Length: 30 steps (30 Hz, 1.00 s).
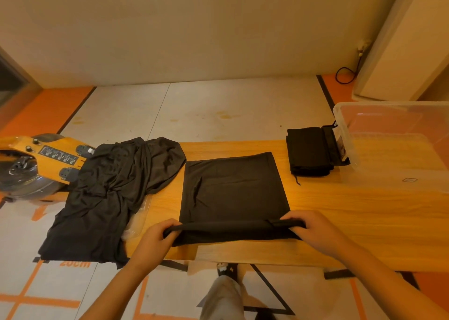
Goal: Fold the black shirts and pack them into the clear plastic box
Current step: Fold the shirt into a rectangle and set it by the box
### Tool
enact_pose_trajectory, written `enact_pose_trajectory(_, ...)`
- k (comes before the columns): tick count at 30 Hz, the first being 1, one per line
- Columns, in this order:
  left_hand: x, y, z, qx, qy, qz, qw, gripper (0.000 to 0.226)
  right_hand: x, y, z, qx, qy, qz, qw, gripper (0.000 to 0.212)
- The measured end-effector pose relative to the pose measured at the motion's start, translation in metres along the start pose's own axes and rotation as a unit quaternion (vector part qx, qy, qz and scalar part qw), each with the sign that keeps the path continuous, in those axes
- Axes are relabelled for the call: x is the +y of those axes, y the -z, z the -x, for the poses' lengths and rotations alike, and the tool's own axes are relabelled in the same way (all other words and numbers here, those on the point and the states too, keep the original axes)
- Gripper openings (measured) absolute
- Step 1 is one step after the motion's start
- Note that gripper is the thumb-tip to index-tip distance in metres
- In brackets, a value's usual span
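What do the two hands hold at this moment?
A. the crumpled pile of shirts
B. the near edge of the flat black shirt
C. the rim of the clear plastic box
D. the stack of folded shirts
B: the left hand and the right hand each grip one end of the near edge of the flat black shirt.

The place looks like a test or recording lab, not a home. Pale grey floor sheets (194, 110) carry orange tape gridlines (36, 302) and an orange "20cm" mark (74, 263). A yellow-orange machine with black knobs and a label panel (48, 159) stands beside the light wooden table (340, 210), before a bare beige wall (194, 27).
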<state>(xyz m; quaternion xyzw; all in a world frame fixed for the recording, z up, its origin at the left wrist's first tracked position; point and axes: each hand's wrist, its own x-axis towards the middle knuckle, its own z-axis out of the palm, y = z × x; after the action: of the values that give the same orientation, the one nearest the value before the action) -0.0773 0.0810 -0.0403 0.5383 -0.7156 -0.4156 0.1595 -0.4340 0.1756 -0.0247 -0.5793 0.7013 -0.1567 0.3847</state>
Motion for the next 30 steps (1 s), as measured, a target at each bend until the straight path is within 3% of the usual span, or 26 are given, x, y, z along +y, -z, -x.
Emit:
enact_pose_trajectory(7,0.015,0.030,-0.069,-0.042,0.032,0.058,0.997,0.022,-0.026,0.057,-0.069,-0.093,-0.036,-0.008,0.995,0.017)
enact_pose_trajectory(12,0.018,0.048,-0.154,-0.052,0.078,0.135,0.986,0.021,-0.034,0.095,-0.152,-0.105,-0.053,-0.052,0.992,0.015)
enact_pose_trajectory(14,0.008,0.045,-0.188,-0.049,0.123,0.174,0.976,0.019,-0.027,0.091,-0.189,-0.066,-0.086,-0.068,0.992,0.019)
enact_pose_trajectory(16,-0.005,0.036,-0.210,-0.045,0.155,0.140,0.977,0.017,-0.015,0.076,-0.217,-0.014,-0.140,-0.068,0.988,0.032)
enact_pose_trajectory(20,-0.030,0.019,-0.228,-0.005,0.186,0.039,0.982,0.018,0.015,0.040,-0.238,0.105,-0.198,-0.054,0.973,0.014)
enact_pose_trajectory(22,-0.032,0.014,-0.228,0.013,0.163,-0.006,0.986,0.021,0.018,0.031,-0.242,0.147,-0.206,-0.016,0.967,0.018)
enact_pose_trajectory(26,-0.028,0.005,-0.228,0.070,0.132,-0.068,0.987,0.020,0.017,0.023,-0.244,0.172,-0.201,0.035,0.964,0.030)
enact_pose_trajectory(30,-0.030,0.000,-0.239,0.087,0.171,-0.108,0.976,0.014,0.013,0.023,-0.242,0.202,-0.211,0.043,0.956,0.028)
